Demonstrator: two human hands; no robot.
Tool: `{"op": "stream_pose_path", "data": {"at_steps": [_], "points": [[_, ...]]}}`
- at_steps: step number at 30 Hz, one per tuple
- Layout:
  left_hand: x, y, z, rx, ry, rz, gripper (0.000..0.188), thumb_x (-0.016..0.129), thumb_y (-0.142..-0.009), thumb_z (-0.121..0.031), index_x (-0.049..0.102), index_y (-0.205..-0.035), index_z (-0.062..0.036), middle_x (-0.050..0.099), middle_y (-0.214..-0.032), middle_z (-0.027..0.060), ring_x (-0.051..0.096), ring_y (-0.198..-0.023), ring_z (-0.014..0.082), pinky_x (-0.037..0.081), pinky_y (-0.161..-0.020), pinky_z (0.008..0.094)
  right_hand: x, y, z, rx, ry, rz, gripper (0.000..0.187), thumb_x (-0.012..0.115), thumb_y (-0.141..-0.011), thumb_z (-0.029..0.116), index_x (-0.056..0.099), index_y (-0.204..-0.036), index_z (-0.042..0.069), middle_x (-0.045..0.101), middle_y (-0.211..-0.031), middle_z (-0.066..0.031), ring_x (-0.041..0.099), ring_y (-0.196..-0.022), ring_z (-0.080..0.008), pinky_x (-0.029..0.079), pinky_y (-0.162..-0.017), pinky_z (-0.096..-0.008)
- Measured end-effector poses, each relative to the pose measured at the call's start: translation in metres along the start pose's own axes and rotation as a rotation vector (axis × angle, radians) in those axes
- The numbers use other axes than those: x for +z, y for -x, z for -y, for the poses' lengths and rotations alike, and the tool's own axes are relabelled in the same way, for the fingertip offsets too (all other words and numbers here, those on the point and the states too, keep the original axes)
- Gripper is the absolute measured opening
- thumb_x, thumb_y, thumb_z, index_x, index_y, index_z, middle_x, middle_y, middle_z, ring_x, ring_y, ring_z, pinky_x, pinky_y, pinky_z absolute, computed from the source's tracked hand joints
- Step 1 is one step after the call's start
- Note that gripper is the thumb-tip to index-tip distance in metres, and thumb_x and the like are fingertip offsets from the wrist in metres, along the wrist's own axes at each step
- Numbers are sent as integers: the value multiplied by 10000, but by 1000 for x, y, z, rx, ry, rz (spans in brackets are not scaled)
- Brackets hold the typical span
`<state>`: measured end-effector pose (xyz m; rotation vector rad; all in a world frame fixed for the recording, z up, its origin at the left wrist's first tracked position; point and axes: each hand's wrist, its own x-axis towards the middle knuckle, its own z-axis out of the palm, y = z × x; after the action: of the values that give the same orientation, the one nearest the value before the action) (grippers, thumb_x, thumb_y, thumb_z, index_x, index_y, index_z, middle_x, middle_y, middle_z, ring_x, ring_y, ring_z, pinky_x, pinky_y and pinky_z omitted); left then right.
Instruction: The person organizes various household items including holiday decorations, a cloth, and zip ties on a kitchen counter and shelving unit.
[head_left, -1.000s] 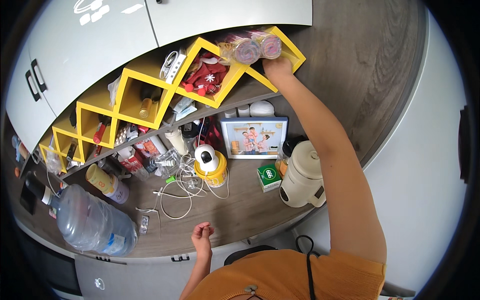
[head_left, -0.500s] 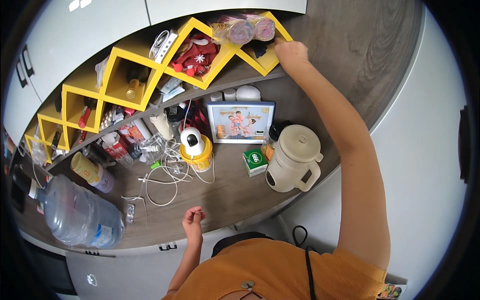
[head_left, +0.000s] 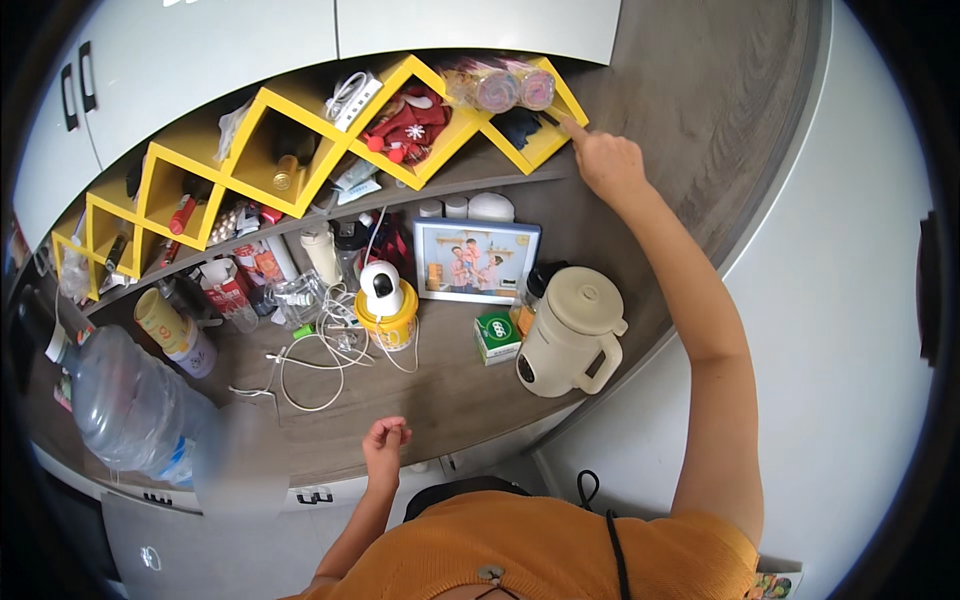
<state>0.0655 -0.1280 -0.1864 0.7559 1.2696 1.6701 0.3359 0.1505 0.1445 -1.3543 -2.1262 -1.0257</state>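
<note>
My right hand (head_left: 608, 165) is raised at the right end of a yellow zigzag rack (head_left: 528, 168). One finger stretches out over the rack's corner and the other fingers are curled; no held thing shows. Beside that fingertip, the end compartment contains a dark bundle (head_left: 518, 128). Two clear-wrapped rolls with pastel swirled ends (head_left: 497, 92) rest above it. Low over the counter's front edge, my left hand (head_left: 385, 437) has its fingers curled toward the thumb, with nothing visible in them.
On the counter stand a cream jug (head_left: 570, 325), a green-and-white box (head_left: 497, 337), a framed photo (head_left: 478, 298), a white camera (head_left: 382, 290) on a yellow tub, tangled white cables (head_left: 310, 365) and a large water bottle (head_left: 130, 405) lying down. White cupboards (head_left: 470, 25) hang above.
My right hand has drawn back slightly from the rack's corner, its finger now showing. The whole view has shifted. A blurred grey patch now covers the spot beside the water bottle.
</note>
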Motion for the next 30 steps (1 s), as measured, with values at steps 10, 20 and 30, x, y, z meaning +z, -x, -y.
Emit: {"op": "stream_pose_path", "data": {"at_steps": [10,20,30], "points": [[-26,14,2,68,-16,-204,95,500,-864,-62,582,-883,-17,582,-791,29,556,-650,109,484,-628,250,102,-89,40,27,-89,127,249,465,-794,143,606,-997,172,635,-886,-91,622,-811,-247,498,-652,-383],[-15,8,-7,12,-49,-169,111,475,-866,-39,582,-887,-17,579,-818,28,551,-668,105,471,-647,242,72,-77,40,174,-20,150,147,502,-757,119,639,-807,95,654,-804,-87,643,-750,-217,509,-618,-346],[0,2,-6,-4,-42,-8,103,493,-866,-56,588,-892,-26,567,-791,9,544,-674,96,454,-644,232,17,-19,14,157,52,147,208,466,-814,120,566,-988,67,653,-777,-95,648,-717,-247,508,-575,-364]]}}
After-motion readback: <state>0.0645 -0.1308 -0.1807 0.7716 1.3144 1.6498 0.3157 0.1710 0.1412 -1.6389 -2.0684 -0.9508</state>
